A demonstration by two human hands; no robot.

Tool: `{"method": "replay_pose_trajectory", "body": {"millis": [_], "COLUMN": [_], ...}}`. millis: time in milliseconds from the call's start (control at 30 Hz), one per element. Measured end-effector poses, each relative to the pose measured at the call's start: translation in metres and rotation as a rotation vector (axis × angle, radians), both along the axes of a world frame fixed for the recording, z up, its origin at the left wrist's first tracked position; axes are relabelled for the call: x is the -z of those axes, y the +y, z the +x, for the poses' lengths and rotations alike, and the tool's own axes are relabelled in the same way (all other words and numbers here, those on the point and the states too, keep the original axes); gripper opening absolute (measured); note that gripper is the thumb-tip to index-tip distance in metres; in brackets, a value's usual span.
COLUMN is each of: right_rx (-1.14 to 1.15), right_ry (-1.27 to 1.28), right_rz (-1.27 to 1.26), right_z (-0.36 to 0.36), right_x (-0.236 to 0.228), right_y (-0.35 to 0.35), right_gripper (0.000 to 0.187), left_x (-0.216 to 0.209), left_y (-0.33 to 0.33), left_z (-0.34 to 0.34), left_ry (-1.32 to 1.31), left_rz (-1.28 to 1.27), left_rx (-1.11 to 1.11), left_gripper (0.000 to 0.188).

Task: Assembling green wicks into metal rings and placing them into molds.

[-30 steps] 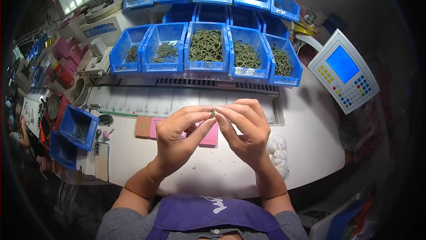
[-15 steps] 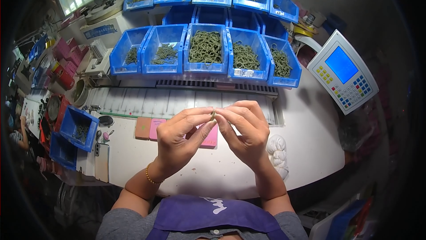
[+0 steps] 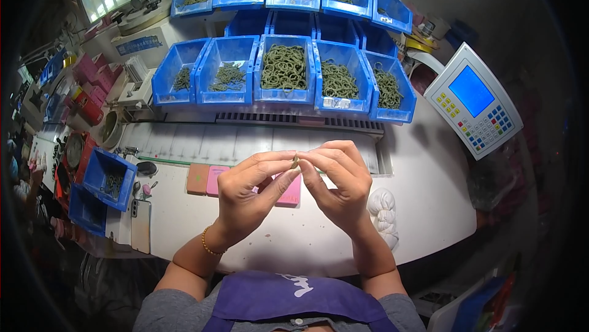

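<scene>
My left hand (image 3: 248, 186) and my right hand (image 3: 341, 180) meet over the middle of the white table. Between their fingertips they pinch one small olive-green ring (image 3: 295, 162), mostly covered by the fingers. Thumbs and forefingers of both hands are closed on it. Below and behind the hands lie flat pink blocks (image 3: 288, 193) and a brown block (image 3: 197, 178). Past them, the middle blue bin (image 3: 284, 94) holds a heap of similar green rings.
More blue bins (image 3: 226, 96) with green pieces stand in rows at the back. A control panel (image 3: 472, 102) with a blue screen rises at right. White bundled cloth (image 3: 383, 215) lies by my right wrist. At left are a phone (image 3: 141, 226) and two small blue bins (image 3: 110, 175).
The green ring has turned slightly between my fingertips. Both hands stay almost in place. At the far left, a person in the background has shifted.
</scene>
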State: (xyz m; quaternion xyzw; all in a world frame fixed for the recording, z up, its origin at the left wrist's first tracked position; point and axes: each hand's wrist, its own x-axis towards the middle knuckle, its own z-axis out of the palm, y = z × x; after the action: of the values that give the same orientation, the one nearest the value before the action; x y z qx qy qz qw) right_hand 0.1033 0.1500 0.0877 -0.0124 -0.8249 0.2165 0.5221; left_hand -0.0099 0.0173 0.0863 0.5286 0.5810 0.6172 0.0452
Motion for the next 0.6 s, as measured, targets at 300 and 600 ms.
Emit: {"method": "replay_pose_trajectory", "body": {"millis": [300, 600], "right_rx": [-0.009, -0.022], "right_ry": [0.001, -0.008], "right_rz": [-0.016, -0.052], "right_z": [0.0004, 0.0013], "right_x": [-0.0020, -0.0015], "right_y": [-0.0006, 0.0004], "right_gripper": [0.018, 0.016], "left_x": [0.0009, 0.0046], "left_y": [0.0011, 0.0025], "left_z": [-0.0015, -0.0032], "left_ry": [0.000, 0.037], "left_rz": [0.017, 0.041], "left_rx": [0.025, 0.032], "left_gripper": [0.015, 0.018]}}
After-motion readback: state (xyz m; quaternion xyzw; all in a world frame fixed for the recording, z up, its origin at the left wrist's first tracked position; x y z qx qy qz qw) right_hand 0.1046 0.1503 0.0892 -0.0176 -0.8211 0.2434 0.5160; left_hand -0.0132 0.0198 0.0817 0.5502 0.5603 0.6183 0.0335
